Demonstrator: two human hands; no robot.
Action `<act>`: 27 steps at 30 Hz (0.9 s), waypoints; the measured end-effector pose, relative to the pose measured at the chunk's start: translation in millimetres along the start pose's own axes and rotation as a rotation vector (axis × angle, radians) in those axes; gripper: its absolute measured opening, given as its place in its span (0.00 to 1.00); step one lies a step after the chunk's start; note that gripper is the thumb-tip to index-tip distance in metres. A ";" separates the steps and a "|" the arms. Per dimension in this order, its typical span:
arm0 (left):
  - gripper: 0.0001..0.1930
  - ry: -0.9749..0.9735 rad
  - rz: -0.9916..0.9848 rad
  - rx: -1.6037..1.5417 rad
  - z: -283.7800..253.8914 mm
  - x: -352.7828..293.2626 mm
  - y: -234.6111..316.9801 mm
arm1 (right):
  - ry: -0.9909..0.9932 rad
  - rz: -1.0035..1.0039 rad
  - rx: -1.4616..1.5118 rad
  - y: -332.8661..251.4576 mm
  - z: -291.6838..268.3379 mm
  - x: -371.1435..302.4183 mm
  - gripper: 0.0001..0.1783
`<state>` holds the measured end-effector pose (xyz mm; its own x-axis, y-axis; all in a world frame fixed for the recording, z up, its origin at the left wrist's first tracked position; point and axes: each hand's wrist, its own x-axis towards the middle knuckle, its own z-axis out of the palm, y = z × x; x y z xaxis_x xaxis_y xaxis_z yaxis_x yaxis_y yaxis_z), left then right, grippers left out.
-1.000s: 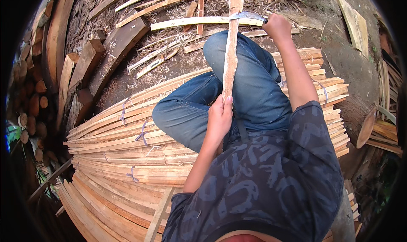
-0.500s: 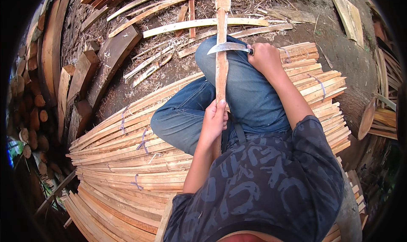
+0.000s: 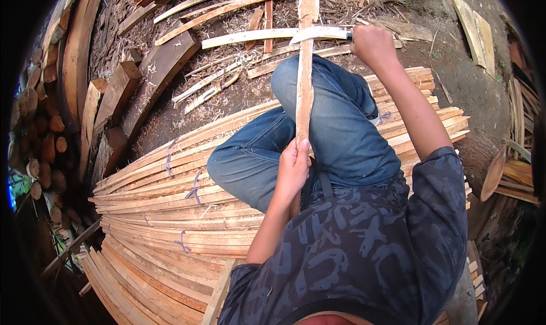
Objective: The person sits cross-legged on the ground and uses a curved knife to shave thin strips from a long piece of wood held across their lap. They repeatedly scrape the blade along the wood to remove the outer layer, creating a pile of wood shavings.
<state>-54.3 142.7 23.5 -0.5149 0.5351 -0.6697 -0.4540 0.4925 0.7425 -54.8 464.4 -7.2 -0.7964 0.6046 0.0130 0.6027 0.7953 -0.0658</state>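
Observation:
A long, rough wooden strip (image 3: 304, 91) runs from my lap over my raised knee and out past the far edge of view. My left hand (image 3: 294, 167) is closed round its near part, thumb on top. In my right hand (image 3: 373, 45) is a curved knife (image 3: 323, 33) with a dark handle, the fist shut on that handle. The shiny blade lies across the strip beyond my knee, pointing left. The strip's near end is hidden by my left forearm and shirt.
Bundles of thin wooden slats (image 3: 187, 202), tied with purple string, lie under and around my legs. Thick timber blocks (image 3: 162, 69) stand at the left beside stacked logs (image 3: 51, 145). Shavings and loose bent slats (image 3: 250, 36) cover the ground ahead. Flat boards (image 3: 474, 33) lie far right.
My right hand has moved the knife farther away along the strip, from over my knee to beyond it, and the right arm is straighter. My left hand keeps its hold.

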 end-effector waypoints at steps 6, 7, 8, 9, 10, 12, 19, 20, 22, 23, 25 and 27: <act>0.14 -0.075 -0.101 -0.094 2.2 -2.6 3.4 | -0.026 0.201 0.133 30.1 1.7 -10.9 0.11; 0.14 -0.105 -0.142 -0.150 -0.6 -3.0 5.5 | -0.081 0.187 0.204 15.9 0.2 -32.1 0.12; 0.14 -0.139 -0.178 -0.205 -2.1 -1.7 7.0 | -0.134 0.175 0.272 6.2 2.9 -49.3 0.12; 0.17 -0.154 -0.213 -0.230 -2.4 1.6 7.6 | -0.164 0.221 0.358 0.6 17.0 -62.4 0.13; 0.18 -0.240 -0.212 -0.291 -7.6 4.7 5.4 | -0.203 0.278 0.443 -5.7 28.2 -75.5 0.13; 0.20 -0.402 -0.214 -0.410 -20.1 12.2 -0.3 | -0.158 0.327 0.551 -18.5 40.0 -90.4 0.15; 0.24 -0.567 -0.232 -0.631 -27.6 17.7 -14.2 | 0.047 0.166 0.620 -23.1 29.4 -94.5 0.12; 0.24 -0.564 -0.224 -0.630 -26.8 17.6 -14.7 | 0.081 0.144 0.630 -25.3 25.7 -94.5 0.11; 0.24 -0.529 -0.218 -0.519 -23.7 15.3 -8.0 | 0.002 0.131 0.528 -27.9 11.6 -88.4 0.09; 0.24 -0.509 -0.215 -0.464 -21.7 14.0 -3.5 | 0.000 0.109 0.485 -27.0 8.0 -82.0 0.09; 0.24 -0.413 -0.188 -0.358 -14.1 7.8 -0.4 | 0.045 0.052 0.399 -28.5 1.8 -74.4 0.11; 0.22 -0.329 -0.172 -0.289 -8.2 3.9 -4.3 | 0.030 -0.004 0.297 -27.3 -1.1 -64.7 0.11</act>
<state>-60.3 137.0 17.8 -0.1777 0.6747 -0.7164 -0.7206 0.4066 0.5617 -19.7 403.6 -5.1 -0.7941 0.6063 0.0425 0.5553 0.7522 -0.3547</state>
